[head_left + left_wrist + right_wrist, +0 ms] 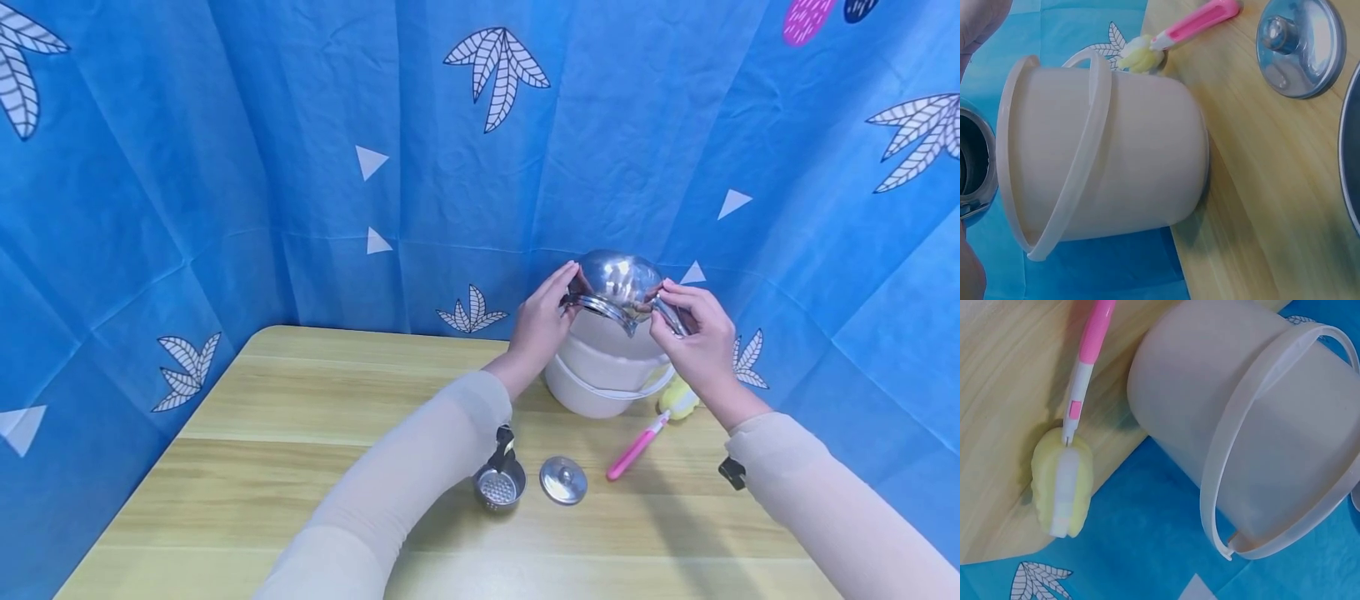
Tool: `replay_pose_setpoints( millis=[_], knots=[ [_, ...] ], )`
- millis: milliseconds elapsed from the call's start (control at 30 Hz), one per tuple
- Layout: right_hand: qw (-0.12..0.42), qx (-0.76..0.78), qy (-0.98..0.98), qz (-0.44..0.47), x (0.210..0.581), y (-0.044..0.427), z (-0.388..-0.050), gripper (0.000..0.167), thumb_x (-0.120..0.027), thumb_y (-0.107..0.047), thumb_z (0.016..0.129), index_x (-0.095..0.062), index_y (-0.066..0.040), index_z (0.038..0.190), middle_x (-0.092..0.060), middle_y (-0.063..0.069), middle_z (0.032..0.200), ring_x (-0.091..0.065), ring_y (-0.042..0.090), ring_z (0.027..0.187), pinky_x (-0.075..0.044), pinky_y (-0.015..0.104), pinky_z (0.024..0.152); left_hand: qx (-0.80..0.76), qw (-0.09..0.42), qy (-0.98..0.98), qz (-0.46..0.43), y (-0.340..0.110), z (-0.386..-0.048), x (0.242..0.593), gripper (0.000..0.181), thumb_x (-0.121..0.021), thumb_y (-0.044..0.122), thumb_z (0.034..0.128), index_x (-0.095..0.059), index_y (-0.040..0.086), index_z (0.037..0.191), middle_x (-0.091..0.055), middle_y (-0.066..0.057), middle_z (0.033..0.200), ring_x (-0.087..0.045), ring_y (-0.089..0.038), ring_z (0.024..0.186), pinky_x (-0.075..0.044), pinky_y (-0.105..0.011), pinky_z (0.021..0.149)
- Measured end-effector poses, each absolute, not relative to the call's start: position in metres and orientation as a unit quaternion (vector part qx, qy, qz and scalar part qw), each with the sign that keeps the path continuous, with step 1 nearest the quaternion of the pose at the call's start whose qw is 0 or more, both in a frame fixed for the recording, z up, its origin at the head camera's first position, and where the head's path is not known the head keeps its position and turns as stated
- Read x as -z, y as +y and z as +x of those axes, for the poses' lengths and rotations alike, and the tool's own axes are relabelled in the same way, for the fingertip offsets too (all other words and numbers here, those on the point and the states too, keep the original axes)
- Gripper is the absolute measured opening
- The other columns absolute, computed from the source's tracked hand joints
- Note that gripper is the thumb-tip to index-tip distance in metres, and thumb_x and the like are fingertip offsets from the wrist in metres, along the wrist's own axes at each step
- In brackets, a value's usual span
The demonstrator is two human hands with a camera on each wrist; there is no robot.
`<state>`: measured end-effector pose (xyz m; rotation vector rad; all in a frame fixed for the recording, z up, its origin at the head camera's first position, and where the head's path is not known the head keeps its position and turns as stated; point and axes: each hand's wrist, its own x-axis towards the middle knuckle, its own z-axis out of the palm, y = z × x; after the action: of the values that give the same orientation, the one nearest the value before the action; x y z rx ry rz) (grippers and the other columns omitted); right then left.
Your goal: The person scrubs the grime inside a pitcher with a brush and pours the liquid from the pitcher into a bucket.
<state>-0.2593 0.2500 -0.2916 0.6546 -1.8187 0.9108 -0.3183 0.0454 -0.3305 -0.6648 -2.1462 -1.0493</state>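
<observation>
A shiny metal teapot (618, 279) is held tipped over a white bucket (592, 398), its mouth facing down and toward me. On the pot's left side, my left hand (538, 329) holds it near the rim. My right hand (697, 333) grips the handle on the other side. In the left wrist view the pot's dark open mouth (974, 156) shows beside the rim of the bucket. Any contents of the bucket are hidden. The right wrist view shows the bucket wall (1197, 394) and its handle, with almost none of the teapot.
A metal strainer cup (500, 487) and a round metal lid (563, 480) with a knob lie on the wooden table (330, 400). Right of the bucket rests a pink-handled brush (636, 450) with a yellow sponge head. A blue patterned curtain (465, 183) hangs behind the table.
</observation>
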Motion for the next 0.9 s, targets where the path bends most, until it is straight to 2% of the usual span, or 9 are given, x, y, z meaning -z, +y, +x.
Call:
replay_pose_setpoints(
  millis=[367, 500, 900],
  knots=[
    [0.492, -0.349, -0.749, 0.275, 0.296, 0.267, -0.278, 0.031, -0.072, 0.019, 0.071, -0.071, 0.011, 0.101, -0.07, 0.024, 0.11, -0.064, 0.014, 0.113, -0.047, 0.017, 0.098, 0.389, 0.321, -0.823, -0.26, 0.045, -0.32, 0.32, 0.071, -0.077, 0.002, 0.0854, -0.047, 0.012, 0.149, -0.044, 0.001, 0.155, -0.051, -0.02, 0.135, -0.038, -0.02, 0.108],
    [0.492, -0.342, -0.753, 0.272, 0.298, 0.273, -0.285, 0.033, -0.073, 0.019, 0.071, -0.072, 0.009, 0.102, -0.07, 0.022, 0.112, -0.065, 0.02, 0.113, -0.047, 0.017, 0.098, 0.384, 0.323, -0.825, -0.26, 0.045, -0.32, 0.317, 0.07, -0.077, 0.003, 0.0859, -0.047, 0.011, 0.149, -0.045, 0.001, 0.154, -0.052, -0.021, 0.134, -0.039, -0.02, 0.107],
    [0.506, -0.317, -0.745, 0.296, 0.28, 0.258, -0.268, 0.029, -0.07, 0.019, 0.072, -0.07, 0.012, 0.1, -0.069, 0.028, 0.109, -0.066, 0.029, 0.112, -0.045, 0.019, 0.102, 0.378, 0.319, -0.83, -0.258, 0.046, -0.322, 0.312, 0.069, -0.078, 0.007, 0.0868, -0.047, 0.011, 0.149, -0.045, 0.0, 0.154, -0.051, -0.02, 0.135, -0.04, -0.023, 0.108]
  ],
)
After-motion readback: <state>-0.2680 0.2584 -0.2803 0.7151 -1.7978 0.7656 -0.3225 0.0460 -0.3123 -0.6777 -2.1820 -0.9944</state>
